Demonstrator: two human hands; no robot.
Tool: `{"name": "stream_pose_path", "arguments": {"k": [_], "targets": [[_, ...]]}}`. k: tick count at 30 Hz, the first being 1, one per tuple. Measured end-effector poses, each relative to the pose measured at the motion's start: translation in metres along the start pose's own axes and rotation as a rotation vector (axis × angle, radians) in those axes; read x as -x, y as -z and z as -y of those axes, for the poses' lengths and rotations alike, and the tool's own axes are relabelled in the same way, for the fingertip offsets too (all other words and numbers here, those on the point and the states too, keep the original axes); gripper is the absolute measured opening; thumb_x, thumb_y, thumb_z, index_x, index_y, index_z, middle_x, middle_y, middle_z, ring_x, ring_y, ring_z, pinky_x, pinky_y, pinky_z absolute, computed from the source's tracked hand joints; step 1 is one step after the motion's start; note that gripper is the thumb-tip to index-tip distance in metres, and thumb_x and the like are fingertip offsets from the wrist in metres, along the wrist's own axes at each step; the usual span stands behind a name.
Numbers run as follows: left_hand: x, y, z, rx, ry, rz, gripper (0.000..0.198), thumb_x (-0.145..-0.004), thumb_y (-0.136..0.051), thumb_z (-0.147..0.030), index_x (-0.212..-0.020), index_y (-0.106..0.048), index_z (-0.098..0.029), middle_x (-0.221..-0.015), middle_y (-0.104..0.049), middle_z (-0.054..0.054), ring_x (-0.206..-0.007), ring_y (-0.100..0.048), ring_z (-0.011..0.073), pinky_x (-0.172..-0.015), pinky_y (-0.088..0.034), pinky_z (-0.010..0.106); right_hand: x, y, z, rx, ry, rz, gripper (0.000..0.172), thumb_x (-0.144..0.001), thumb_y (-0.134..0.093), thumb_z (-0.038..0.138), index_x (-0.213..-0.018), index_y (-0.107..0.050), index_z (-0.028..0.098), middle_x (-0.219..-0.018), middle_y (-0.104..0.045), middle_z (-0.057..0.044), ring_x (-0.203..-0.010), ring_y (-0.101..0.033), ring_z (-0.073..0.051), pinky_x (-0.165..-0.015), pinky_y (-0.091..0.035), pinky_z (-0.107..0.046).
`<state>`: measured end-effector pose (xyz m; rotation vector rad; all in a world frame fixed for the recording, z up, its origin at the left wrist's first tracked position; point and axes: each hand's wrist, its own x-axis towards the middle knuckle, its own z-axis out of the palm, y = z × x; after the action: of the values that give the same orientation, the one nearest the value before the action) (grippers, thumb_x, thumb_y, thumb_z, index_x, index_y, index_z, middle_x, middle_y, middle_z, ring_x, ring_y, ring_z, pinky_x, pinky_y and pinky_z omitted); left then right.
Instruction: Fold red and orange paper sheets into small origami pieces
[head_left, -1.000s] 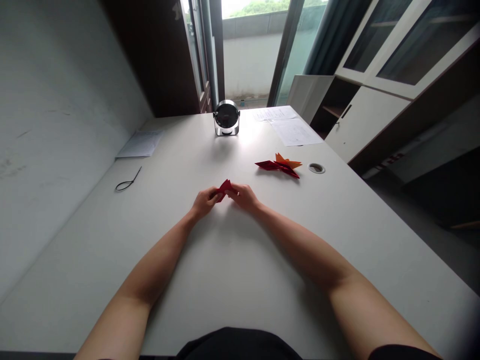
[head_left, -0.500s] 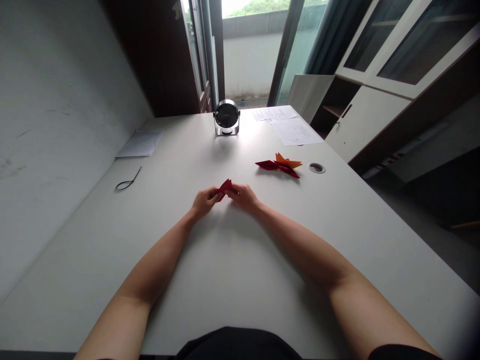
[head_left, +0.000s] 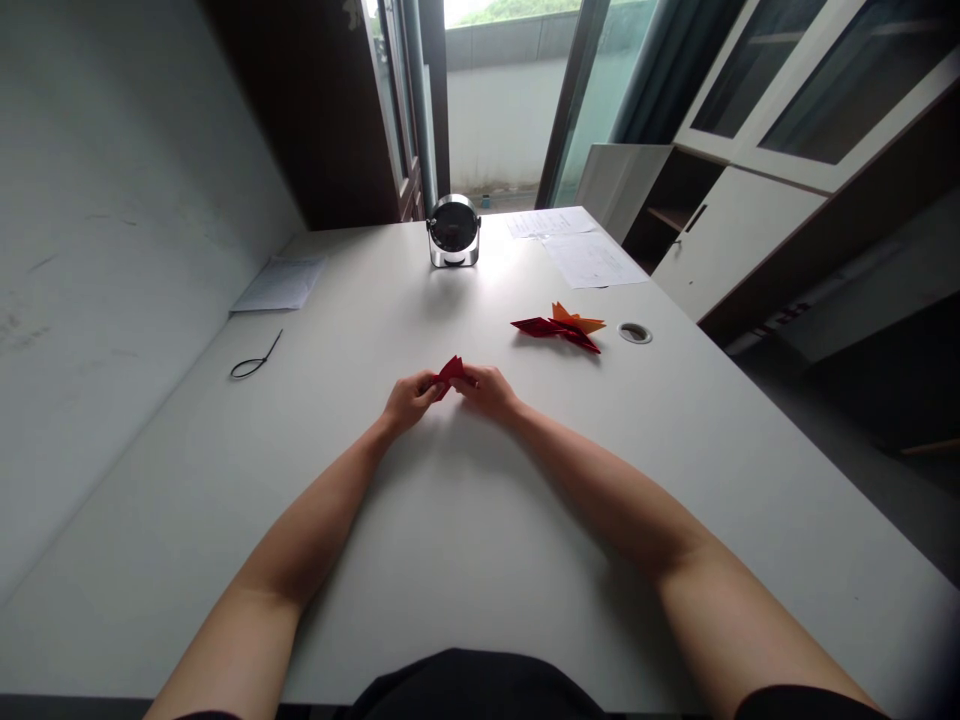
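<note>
A small piece of folded red paper (head_left: 451, 371), creased to a point at the top, is held between both hands in the middle of the table. My left hand (head_left: 410, 397) pinches its lower left side, thumb in front. From the right, my right hand (head_left: 487, 389) grips the other side with thumb and fingers. The fingers hide part of the folds. Beyond my right hand lie dark red folded paper pieces (head_left: 574, 339) and an orange folded paper piece (head_left: 576, 320), touching or overlapping in a loose group.
On the white table (head_left: 450, 540) a round black device on a silver stand (head_left: 454, 230) stands at the back. Printed sheets (head_left: 596, 262) lie back right, white papers (head_left: 281, 284) back left. A black cable tie (head_left: 255, 366) rests at left; a cable hole (head_left: 635, 333) sits at right.
Both hands keep their grip on the red paper with almost no movement. The whole view has shifted very slightly.
</note>
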<state>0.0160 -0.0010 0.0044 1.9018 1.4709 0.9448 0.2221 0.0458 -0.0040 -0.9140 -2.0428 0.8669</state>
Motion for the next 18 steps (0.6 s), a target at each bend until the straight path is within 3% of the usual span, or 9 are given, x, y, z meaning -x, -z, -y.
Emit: {"name": "stream_pose_path", "arguments": {"k": [18], "targets": [[0.0012,0.0020,-0.0046,0.012,0.000,-0.010,0.032,-0.090,-0.056,-0.044,-0.095,-0.072,-0.017,-0.068,-0.063,0.000,-0.059,-0.047,0.0116,-0.058,-0.036,0.024,0.0008,0.0004,0.0055,0.018,-0.062,-0.007,0.024,-0.089,-0.059,0.038,-0.092,-0.072,0.018,-0.069,-0.066,-0.001,-0.066,-0.055,-0.015,-0.064,-0.040,-0.026]]}}
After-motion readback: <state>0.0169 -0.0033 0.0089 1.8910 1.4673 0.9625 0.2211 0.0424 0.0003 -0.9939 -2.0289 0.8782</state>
